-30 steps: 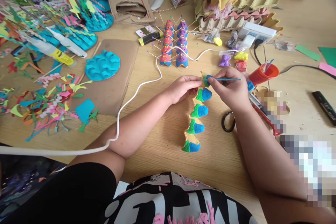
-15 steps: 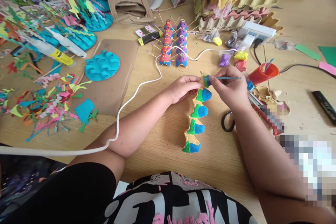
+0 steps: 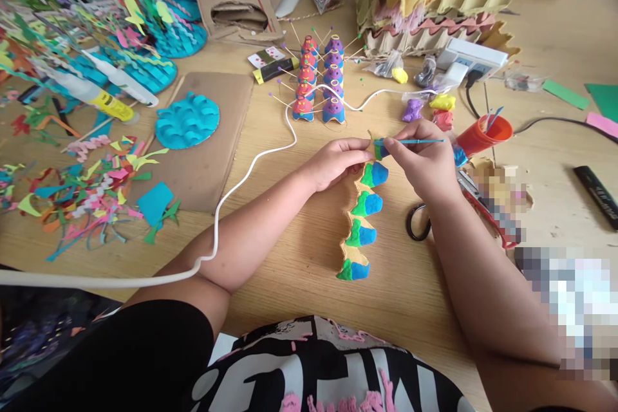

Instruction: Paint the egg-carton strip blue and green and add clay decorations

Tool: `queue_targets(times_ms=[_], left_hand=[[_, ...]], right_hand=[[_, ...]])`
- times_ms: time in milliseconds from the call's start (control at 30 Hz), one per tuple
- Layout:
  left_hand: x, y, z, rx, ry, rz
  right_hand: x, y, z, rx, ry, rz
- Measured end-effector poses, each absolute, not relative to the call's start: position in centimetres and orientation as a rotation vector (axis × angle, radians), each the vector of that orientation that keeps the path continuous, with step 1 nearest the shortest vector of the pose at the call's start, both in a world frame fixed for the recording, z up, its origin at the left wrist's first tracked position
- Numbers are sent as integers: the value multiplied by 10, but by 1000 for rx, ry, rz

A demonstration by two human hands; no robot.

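The egg-carton strip (image 3: 360, 204), coated green and blue, lies at about four o'clock from the view's centre. The left hand (image 3: 338, 162) pinches its twelve-o'clock end; the right hand (image 3: 425, 158), at three o'clock from the left, grasps a thin blue tool (image 3: 419, 141), its tip at the topmost cup (image 3: 378, 152) — whether touching, I cannot tell. Pressing hard could dent the coating; a slack left hold could let the strip swivel. The white cable (image 3: 255, 164) crosses the left forearm (image 3: 263, 222) — a jerk might topple the decorated figures (image 3: 334, 74) it crosses.
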State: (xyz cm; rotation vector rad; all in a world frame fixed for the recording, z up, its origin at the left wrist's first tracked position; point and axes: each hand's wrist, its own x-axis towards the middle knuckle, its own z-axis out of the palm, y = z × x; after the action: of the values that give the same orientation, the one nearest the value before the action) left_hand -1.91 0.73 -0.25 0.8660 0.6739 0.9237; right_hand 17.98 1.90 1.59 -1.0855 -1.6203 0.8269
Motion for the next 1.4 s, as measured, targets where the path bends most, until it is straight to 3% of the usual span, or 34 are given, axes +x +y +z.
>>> queue_targets(times_ms=[1400], left_hand=[[-20, 5, 0, 907, 611, 860]], right_hand=[[174, 13, 33, -1204, -1377, 1110]])
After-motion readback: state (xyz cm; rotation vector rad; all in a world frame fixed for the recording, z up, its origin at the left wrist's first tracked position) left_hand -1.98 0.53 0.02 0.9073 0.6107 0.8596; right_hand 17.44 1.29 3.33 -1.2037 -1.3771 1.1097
